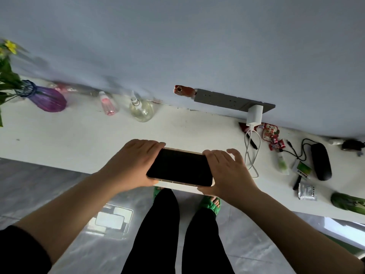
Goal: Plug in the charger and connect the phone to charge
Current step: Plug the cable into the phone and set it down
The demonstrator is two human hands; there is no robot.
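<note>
Phone (pixel 179 167) held at centre frame above the near edge of the white table (pixel 79 139), long axis running left to right, dark glossy screen facing up, thin gold metal rim showing along the lower edge. Left hand (pixel 130 165) clasping the left short end, fingers (pixel 150 144) curled over the far edge, thumb under the near one. Right hand (pixel 225 173) clasping the right short end, index finger lifted and spread. White boxy charger (pixel 254 115) seated in the grey socket strip (pixel 227 99) on the wall, upper right of centre, pointing down toward the table. White smooth cable (pixel 251 155) looping from it across the table, just right of the right hand; free end not clearly visible.
</note>
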